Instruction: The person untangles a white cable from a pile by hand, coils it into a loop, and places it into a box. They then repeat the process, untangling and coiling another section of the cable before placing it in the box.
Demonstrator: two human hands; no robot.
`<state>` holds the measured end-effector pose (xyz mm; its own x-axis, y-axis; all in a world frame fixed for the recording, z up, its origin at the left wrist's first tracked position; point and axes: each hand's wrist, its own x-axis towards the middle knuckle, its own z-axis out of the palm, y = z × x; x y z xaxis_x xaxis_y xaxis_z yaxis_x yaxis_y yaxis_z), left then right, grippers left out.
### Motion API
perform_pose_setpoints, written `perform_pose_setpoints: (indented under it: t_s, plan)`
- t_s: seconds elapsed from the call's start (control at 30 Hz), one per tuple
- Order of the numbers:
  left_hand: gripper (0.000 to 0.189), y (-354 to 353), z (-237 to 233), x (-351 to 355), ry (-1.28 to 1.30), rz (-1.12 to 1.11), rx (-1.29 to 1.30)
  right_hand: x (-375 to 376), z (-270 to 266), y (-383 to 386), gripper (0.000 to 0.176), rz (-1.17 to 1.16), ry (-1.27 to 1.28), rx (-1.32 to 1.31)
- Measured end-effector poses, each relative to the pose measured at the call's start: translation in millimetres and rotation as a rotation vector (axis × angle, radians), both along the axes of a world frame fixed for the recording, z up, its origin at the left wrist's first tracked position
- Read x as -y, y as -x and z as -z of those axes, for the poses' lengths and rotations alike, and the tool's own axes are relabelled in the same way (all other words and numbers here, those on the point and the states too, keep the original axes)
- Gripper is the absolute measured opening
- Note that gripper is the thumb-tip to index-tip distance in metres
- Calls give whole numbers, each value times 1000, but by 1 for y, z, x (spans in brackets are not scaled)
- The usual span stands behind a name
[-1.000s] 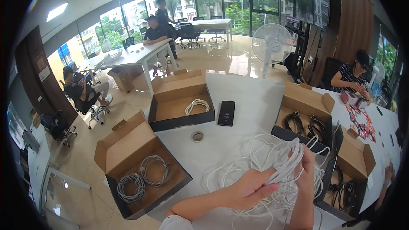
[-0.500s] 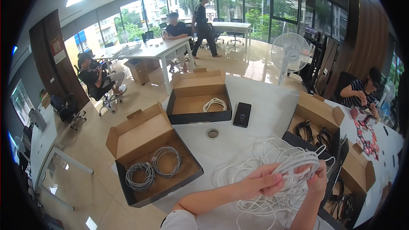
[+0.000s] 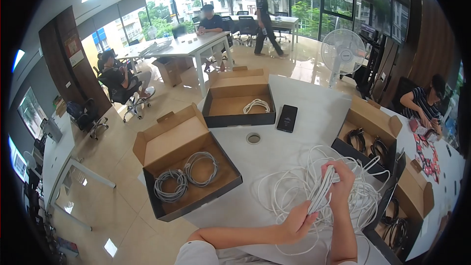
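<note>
Hands hold white cable coil slanting away rightward.

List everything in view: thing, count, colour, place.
table: 1, white, foreground
boxes: 4, black and brown, on the table
coils: 2, grey, left box
coil: 1, white, back box
cables: several, black, two right boxes
loose cables: uncountable, white, heaped on the table
phone: 1, black, between back and right boxes
large fan: 1, white, beyond the table
screen: 1, dark, upper right
packets: many, red, right-hand table
people: at least 4, mostly dark-clad, around the room
chairs: several, black, around
bundle: 1, white, in both hands
left hand: 1, bare, on the bundle
right hand: 1, bare, on the bundle
</note>
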<state>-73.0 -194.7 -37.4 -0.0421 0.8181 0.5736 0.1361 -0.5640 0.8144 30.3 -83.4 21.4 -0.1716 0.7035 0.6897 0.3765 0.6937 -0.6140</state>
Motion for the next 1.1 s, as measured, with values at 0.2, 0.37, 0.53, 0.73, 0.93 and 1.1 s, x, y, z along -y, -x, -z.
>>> perform_pose_setpoints:
  t_s: [0.2,0.37,0.53,0.73,0.93,1.1]
  plan:
    - [32,25,7,26,55,-153,202,11,-5,5,9,-326,126,34]
    - [25,85,23,39,101,-550,78,30,-7,14,23,-615,206,233]
    - [30,111,30,69,335,-675,305,57,-12,38,23,-858,304,484]
    - [28,124,50,87,285,-635,151,53,19,53,20,-942,427,424]
    - [20,108,77,86,358,-410,331,35,29,66,17,-720,500,341]
    - [16,109,71,88,442,-354,418,26,7,78,17,-631,265,370]
